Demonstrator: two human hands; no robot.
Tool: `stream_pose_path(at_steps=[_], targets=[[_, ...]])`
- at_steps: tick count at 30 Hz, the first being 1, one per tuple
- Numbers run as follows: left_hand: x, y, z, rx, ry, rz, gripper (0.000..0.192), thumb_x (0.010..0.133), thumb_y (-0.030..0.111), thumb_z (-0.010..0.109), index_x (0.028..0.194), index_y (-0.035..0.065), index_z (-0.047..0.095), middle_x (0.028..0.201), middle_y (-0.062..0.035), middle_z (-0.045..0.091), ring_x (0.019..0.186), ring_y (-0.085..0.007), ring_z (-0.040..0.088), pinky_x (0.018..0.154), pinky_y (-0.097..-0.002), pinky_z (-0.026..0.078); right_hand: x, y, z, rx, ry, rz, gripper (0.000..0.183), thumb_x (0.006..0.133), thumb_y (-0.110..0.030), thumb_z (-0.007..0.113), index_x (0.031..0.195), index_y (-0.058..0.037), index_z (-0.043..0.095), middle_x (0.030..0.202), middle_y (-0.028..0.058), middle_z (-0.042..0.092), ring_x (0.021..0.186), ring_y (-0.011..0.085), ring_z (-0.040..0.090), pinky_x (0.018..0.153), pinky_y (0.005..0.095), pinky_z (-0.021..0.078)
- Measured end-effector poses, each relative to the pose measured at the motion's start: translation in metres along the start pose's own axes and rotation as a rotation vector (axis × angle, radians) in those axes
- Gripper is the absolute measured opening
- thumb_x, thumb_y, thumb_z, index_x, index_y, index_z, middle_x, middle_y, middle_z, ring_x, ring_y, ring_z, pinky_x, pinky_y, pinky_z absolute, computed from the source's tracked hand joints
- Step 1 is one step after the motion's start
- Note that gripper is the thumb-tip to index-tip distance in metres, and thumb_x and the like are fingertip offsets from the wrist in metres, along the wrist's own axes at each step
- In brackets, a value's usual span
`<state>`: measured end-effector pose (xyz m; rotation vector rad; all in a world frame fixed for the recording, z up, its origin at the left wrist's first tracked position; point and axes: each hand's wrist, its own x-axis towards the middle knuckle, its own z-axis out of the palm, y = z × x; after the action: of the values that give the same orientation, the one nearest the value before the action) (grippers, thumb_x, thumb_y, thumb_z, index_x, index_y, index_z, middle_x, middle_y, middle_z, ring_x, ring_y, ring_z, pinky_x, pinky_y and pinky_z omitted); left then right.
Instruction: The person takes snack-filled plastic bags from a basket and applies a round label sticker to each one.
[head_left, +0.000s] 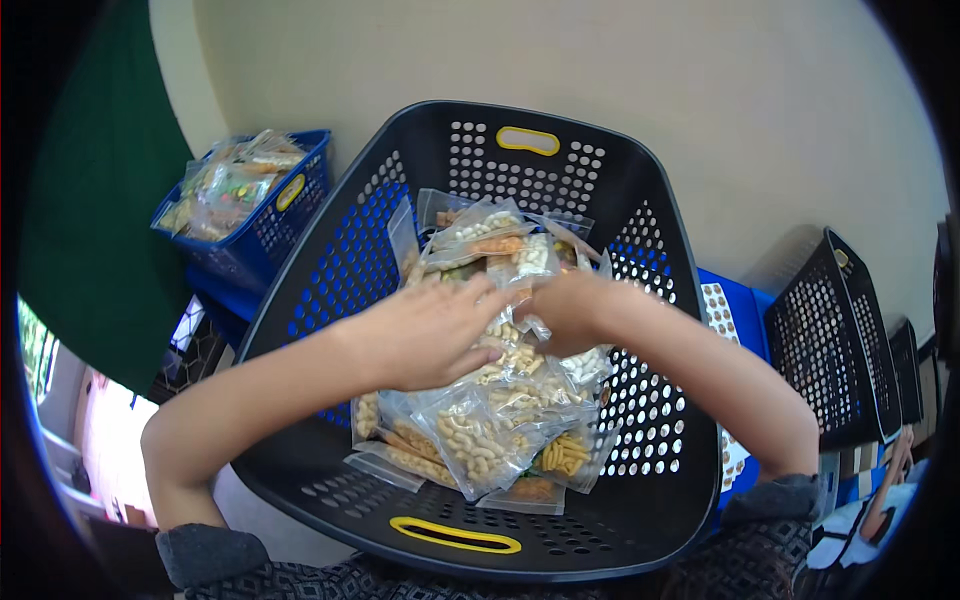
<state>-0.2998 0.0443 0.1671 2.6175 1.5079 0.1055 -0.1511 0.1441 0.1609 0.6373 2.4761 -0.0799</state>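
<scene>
A large black perforated plastic basket (675, 217) stands in front of me, holding a heap of clear plastic packets (469, 442) of snack food. Some contain pale curved pieces; others hold yellow tube-shaped pieces (564, 454), white pieces (585, 365) or orange ones. My left hand (431, 326) is over the middle of the heap, palm down, thumb apart from the fingers, with no packet visible in its grasp. Facing it, my right hand (566, 309) is curled at the packets, clear plastic by its fingertips. Whether it grips that plastic is hidden.
A blue basket (259, 232) piled with similar packets stands at the back left. On the right, sheets of round stickers (718, 311) lie on a blue surface (739, 285), near another black basket (814, 360). Part of another person (874, 517) shows at lower right. A wall rises behind.
</scene>
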Motion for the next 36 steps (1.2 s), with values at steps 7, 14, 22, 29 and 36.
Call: stream_pose_path(at_steps=[7, 14, 22, 29, 36], targets=[[-0.013, -0.013, 0.041, 0.06, -0.064, 0.082, 0.045, 0.08, 0.021, 0.048, 0.115, -0.0029, 0.034, 0.102, -0.0206, 0.046, 0.097, -0.0341, 0.048, 0.085, -0.0412, 0.038, 0.066, -0.016, 0.047, -0.098, -0.516, 0.08, 0.055, 0.072, -0.036, 0.057, 0.118, -0.0084, 0.044, 0.11, 0.016, 0.051, 0.099, 0.0288, 0.05, 0.081, 0.0378, 0.0417], [-0.005, -0.009, 0.019, 0.018, -0.11, 0.047, 0.047, 0.08, 0.023, 0.05, 0.116, -0.0022, 0.034, 0.12, -0.0233, 0.032, 0.103, -0.0363, 0.044, 0.088, -0.0402, 0.036, 0.065, -0.006, 0.05, -0.024, -0.447, 0.07, 0.055, 0.072, -0.036, 0.056, 0.116, -0.0042, 0.045, 0.11, 0.0168, 0.051, 0.099, 0.0291, 0.05, 0.081, 0.0376, 0.0419], [-0.018, 0.038, -0.034, 0.1, 0.112, -0.057, 0.053, 0.076, 0.027, 0.057, 0.116, 0.0006, 0.036, 0.126, -0.0218, 0.026, 0.102, -0.0361, 0.046, 0.087, -0.0383, 0.037, 0.024, 0.025, 0.042, 0.018, -0.296, 0.058, 0.056, 0.072, -0.037, 0.056, 0.114, 0.0005, 0.046, 0.11, 0.0178, 0.05, 0.099, 0.0295, 0.05, 0.08, 0.0374, 0.0421], [-0.036, 0.144, -0.037, -0.165, 0.527, -0.173, 0.059, 0.067, 0.029, 0.065, 0.113, -0.0005, 0.042, 0.118, -0.0234, 0.036, 0.105, -0.0338, 0.043, 0.084, -0.0388, 0.038, -0.139, 0.056, 0.05, 0.507, 0.897, -0.175, 0.042, 0.07, -0.016, 0.063, 0.103, 0.0071, 0.05, 0.103, 0.0202, 0.049, 0.092, 0.032, 0.051, 0.082, 0.0338, 0.0402], [-0.023, 0.235, 0.041, -1.239, -0.032, 0.523, 0.035, 0.075, 0.009, 0.061, 0.106, -0.0022, 0.049, 0.109, -0.0262, 0.048, 0.1, -0.0254, 0.051, 0.081, -0.0392, 0.042, -0.267, 0.066, 0.141, 1.013, 2.077, -0.159, 0.053, 0.072, -0.008, 0.059, 0.117, 0.0082, 0.036, 0.116, 0.0164, 0.043, 0.11, 0.026, 0.042, 0.094, 0.0371, 0.0333]])
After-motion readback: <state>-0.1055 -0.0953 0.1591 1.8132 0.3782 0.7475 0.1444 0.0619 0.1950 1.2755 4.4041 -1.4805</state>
